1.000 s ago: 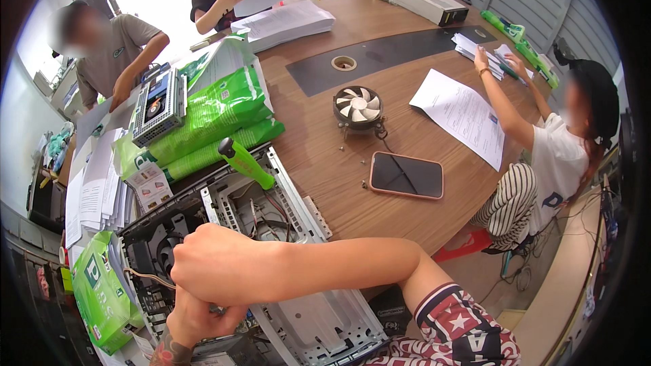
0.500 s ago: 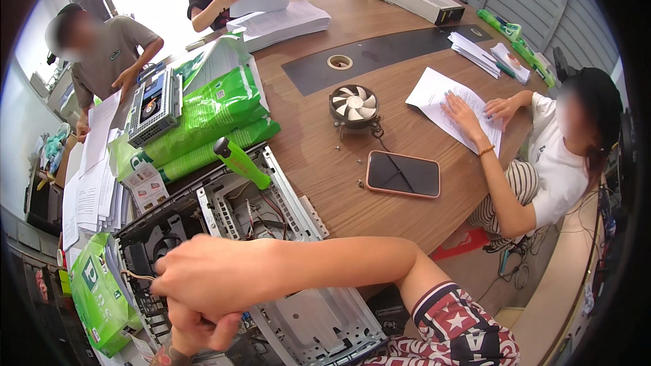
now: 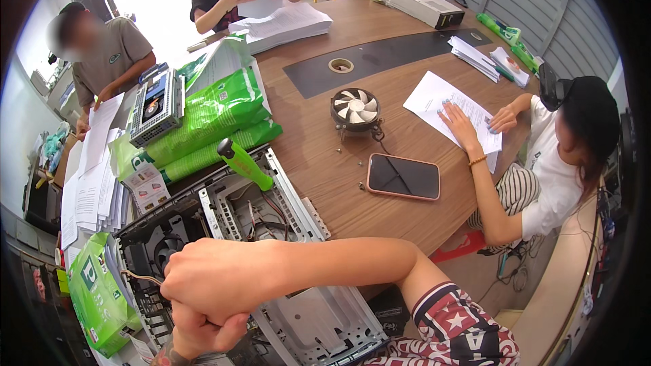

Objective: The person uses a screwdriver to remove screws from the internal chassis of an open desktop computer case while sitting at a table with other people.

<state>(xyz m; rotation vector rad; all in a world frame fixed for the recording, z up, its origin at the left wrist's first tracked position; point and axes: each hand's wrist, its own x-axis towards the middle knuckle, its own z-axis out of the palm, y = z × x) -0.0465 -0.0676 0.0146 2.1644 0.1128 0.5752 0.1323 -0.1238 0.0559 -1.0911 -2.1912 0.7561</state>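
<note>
An opened desktop computer case (image 3: 315,318), with bare metal frame and inner parts showing, lies below my hands. My right hand (image 3: 213,274) reaches across from the right, its fingers curled down in a fist over the case's left part. Just below and touching it, my left hand (image 3: 203,331) is closed too, thumb bent inward. What either hand grips is hidden behind the knuckles. A thin light cable (image 3: 144,277) runs up to the right hand's knuckles; I cannot tell whether it is held. A green-handled screwdriver (image 3: 245,165) stands tilted at the case's far side.
A CPU cooler fan (image 3: 355,108), a phone (image 3: 403,177) and several small screws lie on the wooden table (image 3: 305,142). Green bags (image 3: 210,108) carry a metal drive unit (image 3: 157,108). Paper stacks (image 3: 285,27) and co-workers handling sheets surround the table.
My two hands have shifted very slightly right, still pressed together over the case. The seated person at right has turned the head and shifted the arms a little.
</note>
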